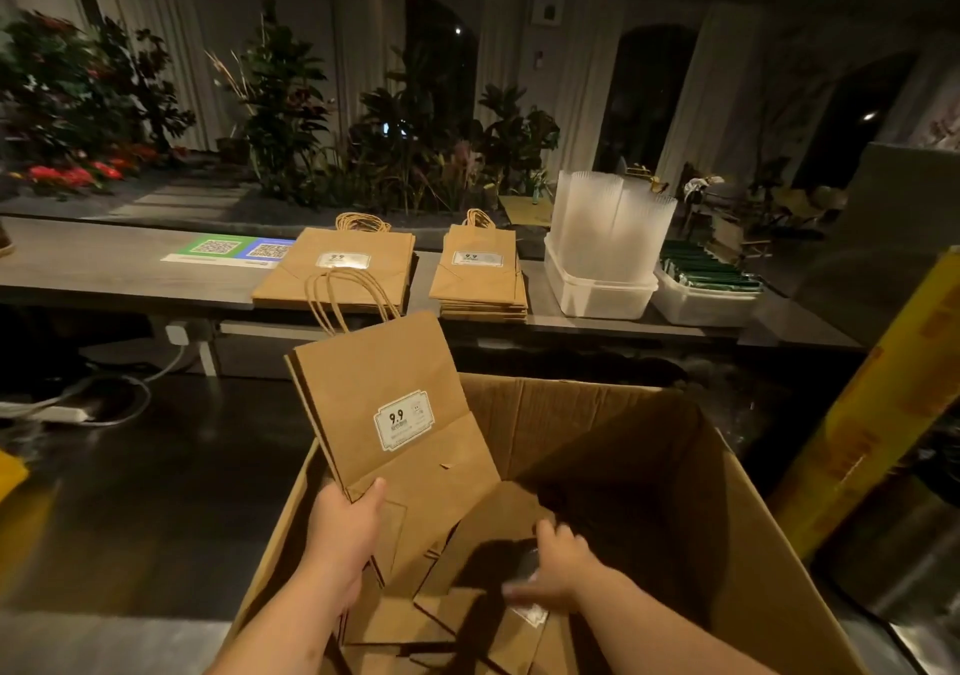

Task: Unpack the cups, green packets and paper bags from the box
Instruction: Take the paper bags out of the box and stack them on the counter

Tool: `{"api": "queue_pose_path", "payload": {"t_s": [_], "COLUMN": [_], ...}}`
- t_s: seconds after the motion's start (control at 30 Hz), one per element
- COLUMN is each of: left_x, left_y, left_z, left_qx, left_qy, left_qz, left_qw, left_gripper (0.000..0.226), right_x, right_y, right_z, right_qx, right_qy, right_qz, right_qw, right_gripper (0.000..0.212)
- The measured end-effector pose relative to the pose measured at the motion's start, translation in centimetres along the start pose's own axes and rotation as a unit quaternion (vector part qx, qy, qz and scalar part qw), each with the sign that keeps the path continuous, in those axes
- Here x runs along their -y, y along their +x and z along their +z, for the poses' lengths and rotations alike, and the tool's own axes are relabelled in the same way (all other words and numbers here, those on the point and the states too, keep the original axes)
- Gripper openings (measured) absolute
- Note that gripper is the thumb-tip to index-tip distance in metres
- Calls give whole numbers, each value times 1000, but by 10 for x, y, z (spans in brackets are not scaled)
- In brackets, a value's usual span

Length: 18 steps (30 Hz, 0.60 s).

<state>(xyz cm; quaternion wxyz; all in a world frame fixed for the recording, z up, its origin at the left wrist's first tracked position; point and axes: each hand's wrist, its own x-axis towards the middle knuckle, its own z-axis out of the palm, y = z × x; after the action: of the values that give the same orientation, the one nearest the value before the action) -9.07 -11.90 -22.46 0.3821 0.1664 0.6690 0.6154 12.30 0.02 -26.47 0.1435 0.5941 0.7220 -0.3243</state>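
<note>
Head view: the paper-bag step is judged to be in hand. A bunch of flat paper bags (384,404) is held up over the left wall of the box (727,518). Its bottom corner is pinched by the left hand (345,529), with the thumb on top. The rope handles are pointed up and away.

The right hand (558,565) is stretched down inside the box, over the loose bags (467,617) lying on its bottom. Its fingers are spread out. The hand is blurred, and no bag is seen gripped by it.

Much of the task looks done. Two bag piles are laid on the surface (104,269) near its front edge: a wide pile (337,274) in the middle and a narrow pile (478,279) just to its right. Toward the right end, the cups (608,227) are stood in a white tub (597,295). The green packets (706,269) are kept in a second tub (696,305) beside it.

Next, more loose bags are likely to be gathered by the right hand. Then the bunch must be lifted clear of the box wall and laid flat on a pile of the same size. Care is needed so that the handles are not caught.
</note>
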Motion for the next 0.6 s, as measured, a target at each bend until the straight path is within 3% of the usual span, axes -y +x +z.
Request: {"api": "queue_pose_path", "payload": {"t_s": [0.1, 0.17, 0.27, 0.6], "left_x": [-1, -2, -2, -5], "left_y": [3, 5, 2, -6], "left_z": [4, 5, 6, 4], "left_qx": [-22, -32, -45, -65], "left_qy": [2, 0, 9, 19], "left_qz": [16, 22, 42, 109], "left_qw": [1000, 999, 998, 992], "left_gripper": [21, 21, 44, 61], "right_x": [-15, -9, 6, 23], "right_y": [9, 18, 24, 10], "right_z": [12, 25, 35, 46], "right_qx": [96, 95, 59, 89], "right_qy": [-135, -187, -270, -355], "right_qz": [15, 16, -8, -72], "right_qw": [986, 978, 961, 928], "right_gripper": [119, 105, 83, 86]}}
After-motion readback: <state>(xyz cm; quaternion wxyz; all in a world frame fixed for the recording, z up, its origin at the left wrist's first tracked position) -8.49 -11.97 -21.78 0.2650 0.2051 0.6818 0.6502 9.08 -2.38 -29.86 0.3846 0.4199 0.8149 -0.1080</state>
